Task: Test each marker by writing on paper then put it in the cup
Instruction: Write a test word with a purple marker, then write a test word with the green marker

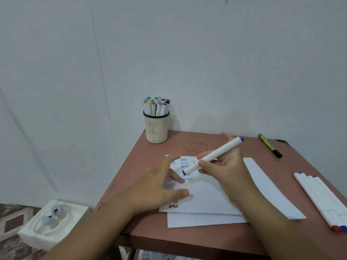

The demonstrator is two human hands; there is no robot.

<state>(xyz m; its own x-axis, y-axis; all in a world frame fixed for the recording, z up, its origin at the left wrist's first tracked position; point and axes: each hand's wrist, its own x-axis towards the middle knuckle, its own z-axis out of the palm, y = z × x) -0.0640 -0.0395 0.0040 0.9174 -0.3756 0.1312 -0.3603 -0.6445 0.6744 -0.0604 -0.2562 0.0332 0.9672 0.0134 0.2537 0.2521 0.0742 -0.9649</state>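
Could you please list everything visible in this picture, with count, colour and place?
Cup: one, cream, table's far left corner.
Markers in cup: many, white with coloured caps, standing upright.
Purple marker: one, white, purple ends, held above the paper.
Paper: overlapping white sheets, "test" written in several colours.
Loose markers: several, white, table's right edge.
Green-black marker: one, far right.
Table: one, reddish-brown.
Foam tray: one, white, floor at left.
Left hand: fingers spread over the paper.
Right hand: grips the purple marker.

Cup point(156, 128) behind paper point(206, 199), on table point(187, 239)
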